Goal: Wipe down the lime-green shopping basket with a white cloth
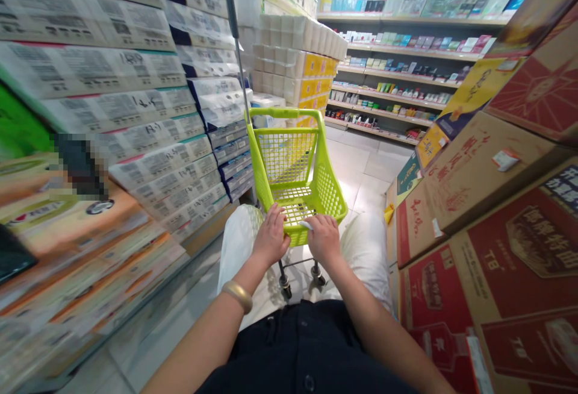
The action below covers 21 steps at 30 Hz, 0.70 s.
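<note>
In the middle of the head view stands a small lime-green shopping cart (331, 192) with lattice sides and a tall pole at its far left corner. Bare mesh shows inside its basket. My left hand (271, 236) is closed over the left part of the cart's near edge. On the right part of that edge, my right hand (324, 238) is closed too, its fingers curled. A small white object (306, 225) pokes out at the right hand's fingers; its kind cannot be made out. A gold-coloured bangle (238, 296) circles my left wrist.
Stacked white packages (149, 105) line the left side, blurred toward the near edge. Cardboard cartons (474, 171) are piled close on the right. Ahead, beyond wrapped paper rolls (289, 35), stand shelves of small products (397, 71). Pale floor tiles (372, 162) run between them.
</note>
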Available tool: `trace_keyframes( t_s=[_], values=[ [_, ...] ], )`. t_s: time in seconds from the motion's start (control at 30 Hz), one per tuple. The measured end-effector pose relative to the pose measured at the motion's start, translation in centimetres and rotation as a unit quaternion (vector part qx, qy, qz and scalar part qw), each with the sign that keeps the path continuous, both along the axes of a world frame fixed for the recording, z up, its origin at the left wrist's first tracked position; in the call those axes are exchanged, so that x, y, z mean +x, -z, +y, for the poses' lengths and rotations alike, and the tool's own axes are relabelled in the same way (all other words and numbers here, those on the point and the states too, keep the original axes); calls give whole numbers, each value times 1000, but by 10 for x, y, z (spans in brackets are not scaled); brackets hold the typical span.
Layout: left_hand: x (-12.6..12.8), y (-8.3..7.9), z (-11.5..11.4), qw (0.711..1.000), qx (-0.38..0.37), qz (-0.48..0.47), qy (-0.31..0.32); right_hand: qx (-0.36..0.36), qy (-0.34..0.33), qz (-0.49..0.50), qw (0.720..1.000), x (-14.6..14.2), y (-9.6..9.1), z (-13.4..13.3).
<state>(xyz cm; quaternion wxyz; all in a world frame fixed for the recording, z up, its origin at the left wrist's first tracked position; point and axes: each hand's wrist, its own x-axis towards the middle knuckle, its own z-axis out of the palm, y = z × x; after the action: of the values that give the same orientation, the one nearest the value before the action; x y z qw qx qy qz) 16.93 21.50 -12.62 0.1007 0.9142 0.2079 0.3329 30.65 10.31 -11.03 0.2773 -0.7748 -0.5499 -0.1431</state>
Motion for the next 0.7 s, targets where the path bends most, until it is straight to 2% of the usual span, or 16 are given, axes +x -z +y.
trace_keyframes(
  t_s=[0.1,0.2,0.33,0.43,0.53,0.7],
  values=[
    [2,1,-3,1000,-3,-3,-8,13,44,16,999,16,1,-5],
    [6,4,-6,1000,-5,-14,-18,8,64,32,997,2,2,3],
    [6,9,-6,999,2,-29,-16,8,-5,22,1000,-39,4,17],
    [2,8,-2,1000,9,-29,-5,10,-52,1,999,-47,4,18],
    [-2,6,1,1000,11,-13,1,7,-50,-1,999,-23,3,9],
    [-3,1,2,1000,8,-4,-6,46,16,9,999,28,6,-8]
  ],
)
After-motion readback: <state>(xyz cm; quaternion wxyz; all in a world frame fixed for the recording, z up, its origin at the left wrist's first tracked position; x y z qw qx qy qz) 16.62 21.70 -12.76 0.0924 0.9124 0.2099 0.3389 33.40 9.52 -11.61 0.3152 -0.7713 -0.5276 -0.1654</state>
